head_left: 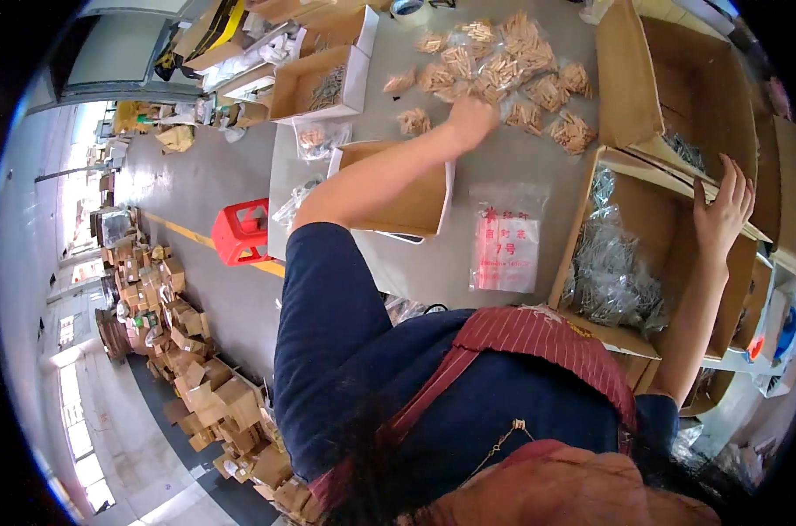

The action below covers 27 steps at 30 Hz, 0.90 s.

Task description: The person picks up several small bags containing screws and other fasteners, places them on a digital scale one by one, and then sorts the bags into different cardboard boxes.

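Note:
My left hand [472,121] reaches across the table to a heap of small clear bags of wooden dowels [503,70]. Its fingers are curled in at the heap's near edge; what they hold, if anything, is hidden. My right hand [726,210] is open, fingers stretched out, resting at the edge of a cardboard box [582,228]. Inside that box lie clear bags of metal hardware [617,272]. Between my arms, a pack of clear plastic bags [507,250] with red print lies flat on the grey table [424,272]. Beneath my left forearm stands an open, shallow cardboard box [424,197].
Farther right stands another open carton [696,70]. Boxes of metal parts [328,86] sit at the far left table corner, near a bag of dowels [319,138]. A red plastic stool [242,232] stands left of the table. Stacked cartons [214,394] line the floor beyond.

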Available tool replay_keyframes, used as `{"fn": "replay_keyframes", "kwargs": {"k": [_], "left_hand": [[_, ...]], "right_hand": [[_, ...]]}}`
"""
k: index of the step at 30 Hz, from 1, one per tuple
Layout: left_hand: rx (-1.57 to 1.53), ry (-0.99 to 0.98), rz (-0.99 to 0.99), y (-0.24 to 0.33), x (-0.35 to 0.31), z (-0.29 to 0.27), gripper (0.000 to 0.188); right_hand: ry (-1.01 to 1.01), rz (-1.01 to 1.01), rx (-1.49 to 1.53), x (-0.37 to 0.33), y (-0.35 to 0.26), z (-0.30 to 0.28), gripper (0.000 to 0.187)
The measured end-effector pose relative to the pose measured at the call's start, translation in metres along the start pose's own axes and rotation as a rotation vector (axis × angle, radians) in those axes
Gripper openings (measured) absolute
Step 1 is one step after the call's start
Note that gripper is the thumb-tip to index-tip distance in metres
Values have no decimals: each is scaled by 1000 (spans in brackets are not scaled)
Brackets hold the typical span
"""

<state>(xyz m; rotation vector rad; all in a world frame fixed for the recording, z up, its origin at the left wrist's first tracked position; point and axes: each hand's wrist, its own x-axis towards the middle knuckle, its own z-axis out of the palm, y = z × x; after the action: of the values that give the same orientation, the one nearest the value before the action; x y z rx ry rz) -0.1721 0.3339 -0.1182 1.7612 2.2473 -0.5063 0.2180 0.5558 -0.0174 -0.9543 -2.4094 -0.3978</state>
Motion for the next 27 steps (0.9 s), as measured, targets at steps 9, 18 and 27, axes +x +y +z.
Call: {"fn": "replay_keyframes", "kwargs": {"k": [9,18,27], "left_hand": [[-61,337,-259,-79,-44,-55,76],[-308,16,-93,-117,-34,-6,97],[-268,343,51,-84,43,-15,87]], "right_hand": [[42,60,15,2,-4,0,74],[67,52,22,3,-2,5,78],[75,14,22,4,-1,8,72]]}}
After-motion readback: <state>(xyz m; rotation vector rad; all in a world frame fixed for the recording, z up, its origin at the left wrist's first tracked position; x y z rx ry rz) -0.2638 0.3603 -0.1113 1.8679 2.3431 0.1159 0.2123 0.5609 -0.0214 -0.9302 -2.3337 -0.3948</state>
